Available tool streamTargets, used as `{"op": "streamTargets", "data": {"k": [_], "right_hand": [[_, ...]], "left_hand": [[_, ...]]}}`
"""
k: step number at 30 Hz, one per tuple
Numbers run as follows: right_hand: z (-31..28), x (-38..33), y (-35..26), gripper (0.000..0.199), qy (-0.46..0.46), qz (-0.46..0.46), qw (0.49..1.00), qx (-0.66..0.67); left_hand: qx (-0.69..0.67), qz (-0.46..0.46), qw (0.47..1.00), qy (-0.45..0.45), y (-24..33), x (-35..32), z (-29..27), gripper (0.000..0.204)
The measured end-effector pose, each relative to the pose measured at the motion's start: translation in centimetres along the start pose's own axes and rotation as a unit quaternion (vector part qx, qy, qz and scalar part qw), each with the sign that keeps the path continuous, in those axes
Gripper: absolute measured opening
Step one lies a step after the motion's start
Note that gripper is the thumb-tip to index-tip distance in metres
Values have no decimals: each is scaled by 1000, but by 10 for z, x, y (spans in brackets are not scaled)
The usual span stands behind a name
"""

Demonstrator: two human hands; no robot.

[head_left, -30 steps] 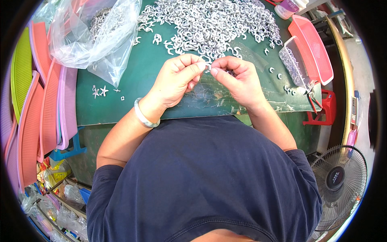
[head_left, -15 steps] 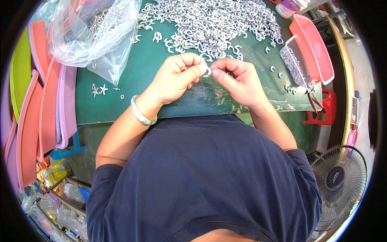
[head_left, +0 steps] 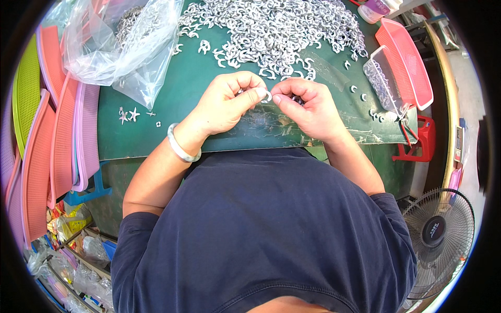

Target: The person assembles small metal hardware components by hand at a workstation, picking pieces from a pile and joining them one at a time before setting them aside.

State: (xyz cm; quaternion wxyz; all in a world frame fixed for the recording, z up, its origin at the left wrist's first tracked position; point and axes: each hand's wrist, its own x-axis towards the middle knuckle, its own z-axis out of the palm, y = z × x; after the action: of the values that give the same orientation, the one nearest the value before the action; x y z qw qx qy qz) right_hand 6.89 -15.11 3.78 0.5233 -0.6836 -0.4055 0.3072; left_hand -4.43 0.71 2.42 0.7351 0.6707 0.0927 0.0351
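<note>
My left hand (head_left: pixel 229 101), with a pale bangle (head_left: pixel 181 144) on its wrist, is closed in a pinch on a small silver crescent-shaped metal piece (head_left: pixel 269 96). Right beside it, my right hand (head_left: pixel 309 108) has thumb and forefinger pinched together at the piece's edge. More small metal bits (head_left: pixel 297 99) show in the curl of its other fingers, partly hidden. Whether the right fingertips grip the same piece is too small to tell. Beyond both hands spreads a large heap of similar crescent pieces (head_left: pixel 282 34) on the green table (head_left: pixel 209 138).
A clear plastic bag (head_left: pixel 138 70) of metal pieces lies at the far left, beside stacked coloured baskets (head_left: pixel 36 172). Small star-shaped pieces (head_left: pixel 134 115) lie nearby. On the right are a clear tub of pieces (head_left: pixel 381 83), a pink basket (head_left: pixel 409 68), a red stool (head_left: pixel 425 138) and a fan (head_left: pixel 434 232).
Both hands have shifted very slightly, staying close together. The crescent piece has turned a little between the fingertips. Everything else on the table looks the same.
</note>
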Motion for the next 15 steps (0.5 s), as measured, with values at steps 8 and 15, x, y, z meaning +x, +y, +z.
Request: {"op": "streamTargets", "data": {"k": [8, 15], "right_hand": [[2, 0, -2, 11, 0, 18, 1000, 14], [4, -1, -1, 11, 22, -5, 1000, 4]], "left_hand": [[-14, 19, 1000, -4, -7, 1, -2, 12], [-61, 15, 998, 32, -10, 1, 4, 10]]}}
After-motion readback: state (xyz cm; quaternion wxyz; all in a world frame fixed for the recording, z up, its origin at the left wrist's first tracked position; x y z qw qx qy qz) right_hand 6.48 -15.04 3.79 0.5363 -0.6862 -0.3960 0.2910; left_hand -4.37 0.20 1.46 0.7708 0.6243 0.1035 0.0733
